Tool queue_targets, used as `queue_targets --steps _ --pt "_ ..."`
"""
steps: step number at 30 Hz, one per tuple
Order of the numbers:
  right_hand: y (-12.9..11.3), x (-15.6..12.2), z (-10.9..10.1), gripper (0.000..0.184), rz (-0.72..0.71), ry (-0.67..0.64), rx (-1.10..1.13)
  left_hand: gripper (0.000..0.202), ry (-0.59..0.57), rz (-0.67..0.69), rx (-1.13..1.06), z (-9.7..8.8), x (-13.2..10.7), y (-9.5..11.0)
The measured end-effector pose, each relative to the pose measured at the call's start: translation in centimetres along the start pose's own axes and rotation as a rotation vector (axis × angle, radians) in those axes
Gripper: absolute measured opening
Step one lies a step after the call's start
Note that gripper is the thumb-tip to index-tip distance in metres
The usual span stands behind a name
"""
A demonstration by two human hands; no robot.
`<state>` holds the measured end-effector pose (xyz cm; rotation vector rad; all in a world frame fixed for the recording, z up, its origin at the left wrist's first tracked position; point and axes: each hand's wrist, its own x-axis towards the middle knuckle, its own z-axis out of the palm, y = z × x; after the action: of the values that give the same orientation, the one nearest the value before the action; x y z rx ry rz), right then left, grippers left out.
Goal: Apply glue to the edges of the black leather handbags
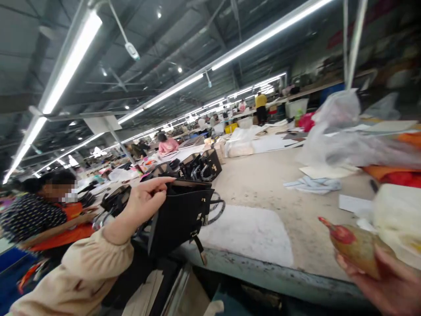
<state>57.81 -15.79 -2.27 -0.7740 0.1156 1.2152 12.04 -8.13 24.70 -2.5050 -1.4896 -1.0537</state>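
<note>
My left hand (pixel 144 202), in a beige sleeve, grips the top edge of a black handbag (pixel 180 215) with gold fittings, held upright at the near edge of the worktable (pixel 263 184). A strap hangs from the bag over the table edge. My right hand (pixel 388 281) at the lower right is closed round a brownish squeeze bottle with a red nozzle (pixel 355 245), its tip pointing left over the table. A white pad (pixel 250 232) lies on the table between the two hands.
More black handbags (pixel 200 166) stand behind the held one. Clear plastic bags (pixel 342 131), white cloth (pixel 312 184) and orange material (pixel 391 171) lie at the right. A seated person in orange (pixel 49 210) is at the left; other workers are farther back.
</note>
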Motion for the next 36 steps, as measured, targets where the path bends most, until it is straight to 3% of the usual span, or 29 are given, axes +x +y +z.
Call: queue_targets --steps 2,4,8,12,17,19,21,24,26,28,32,36 --pt "-0.2 -0.5 0.2 0.048 -0.069 0.054 -0.066 0.036 -0.042 0.297 0.107 4.6 1.5 0.1" --pt "-0.3 -0.9 0.6 0.04 -0.047 0.057 -0.058 0.038 -0.127 0.524 0.18 9.3 1.5 0.1" --pt "-0.4 -1.5 0.9 0.032 -0.011 -0.024 -0.019 0.041 -0.339 0.656 0.216 16.7 -1.3 0.3" --pt "-0.3 -1.7 0.8 0.03 -0.039 -0.038 -0.023 0.045 -0.453 0.638 0.083 19.9 -4.8 2.2" --pt "-0.1 -1.2 0.6 0.031 -0.039 -0.028 -0.029 0.049 -0.618 0.58 -0.266 20.7 -7.4 5.3" --pt "0.1 -1.0 0.5 0.032 -0.041 -0.037 -0.036 0.046 -0.576 0.48 -0.367 21.0 -7.2 4.8" --pt "0.2 -1.0 0.4 0.032 -0.049 -0.044 -0.045 0.036 -0.449 0.238 -0.405 21.5 -6.0 2.9" --pt "0.5 -0.8 0.5 0.032 -0.077 -0.039 -0.038 0.03 -0.241 -0.367 -0.494 22.5 -2.8 -1.9" --pt "0.7 -0.8 0.9 0.031 -0.081 -0.024 -0.007 0.031 -0.196 -0.781 -0.63 23.1 -0.7 -5.4" --pt "1.2 -0.8 1.4 0.03 -0.062 -0.031 0.038 0.025 -0.198 -1.029 -0.775 23.7 0.5 -8.5" --pt "3.2 -0.8 3.0 0.032 0.014 -0.117 0.122 0.021 -0.469 -1.218 -1.047 24.9 0.5 -11.7" --pt "6.4 -0.3 4.4 0.032 0.093 -0.139 0.178 0.03 -0.619 -1.178 -1.076 25.8 -1.0 -10.9"
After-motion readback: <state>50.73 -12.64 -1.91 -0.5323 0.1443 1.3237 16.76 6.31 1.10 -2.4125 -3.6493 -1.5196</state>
